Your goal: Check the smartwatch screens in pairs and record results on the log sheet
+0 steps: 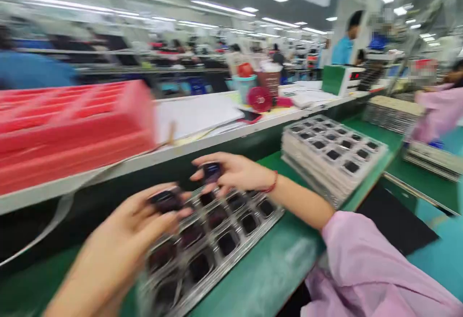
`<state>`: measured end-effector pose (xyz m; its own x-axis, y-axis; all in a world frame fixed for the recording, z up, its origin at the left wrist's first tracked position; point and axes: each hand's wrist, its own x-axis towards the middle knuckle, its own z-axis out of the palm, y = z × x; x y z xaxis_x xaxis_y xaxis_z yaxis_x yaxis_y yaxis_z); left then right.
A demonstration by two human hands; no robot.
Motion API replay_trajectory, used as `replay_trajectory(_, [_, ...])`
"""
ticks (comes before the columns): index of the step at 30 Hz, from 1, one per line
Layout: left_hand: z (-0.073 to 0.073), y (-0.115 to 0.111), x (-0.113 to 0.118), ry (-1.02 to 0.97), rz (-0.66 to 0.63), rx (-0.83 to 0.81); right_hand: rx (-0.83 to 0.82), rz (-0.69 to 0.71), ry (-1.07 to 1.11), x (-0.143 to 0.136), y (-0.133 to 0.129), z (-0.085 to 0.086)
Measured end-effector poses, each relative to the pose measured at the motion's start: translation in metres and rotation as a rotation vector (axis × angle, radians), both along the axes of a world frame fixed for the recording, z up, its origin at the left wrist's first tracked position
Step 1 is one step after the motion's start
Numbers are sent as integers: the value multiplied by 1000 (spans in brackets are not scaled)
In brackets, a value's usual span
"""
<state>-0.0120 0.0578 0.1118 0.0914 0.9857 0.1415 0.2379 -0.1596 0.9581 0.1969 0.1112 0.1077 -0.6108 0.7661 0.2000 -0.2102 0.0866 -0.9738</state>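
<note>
My left hand (144,225) grips a small dark square piece with a glossy face (167,200) between thumb and fingers. A similar dark glossy square piece (211,171) is pinched in my right hand (238,172), which has a red cord at the wrist. Both hands hover over the far side of a clear plastic tray (231,271) with square pockets. Dark squares show in many of its pockets; motion blur and my hands hide some of them. The exact kind of the pieces cannot be made out.
A stack of clear trays (307,155) with dark squares stands to the right on the green bench (285,244). Red foam trays (137,114) sit on the white shelf at left, beside papers (202,112) and a light-blue cup (244,88). Another person's pink sleeve (437,109) is at far right.
</note>
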Motion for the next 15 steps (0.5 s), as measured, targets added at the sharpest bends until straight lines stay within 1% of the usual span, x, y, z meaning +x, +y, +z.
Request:
replay_trajectory(1, [-2, -7, -5, -68, 4, -37, 10, -22, 14, 0, 2, -2])
replay_trajectory(2, [-3, -9, -6, -128, -24, -65, 28, -41, 13, -1, 3, -4])
replay_trajectory(5, [-6, -5, -4, -202, -40, -42, 63, -57, -40, -1, 2, -7])
replay_trajectory(10, [-7, -4, -1, -180, -56, 3, 92, -77, -107, 1, -4, -3])
replay_trajectory(15, [-8, -4, -2, -144, 18, 26, 103, -105, -97, -3, -1, -8])
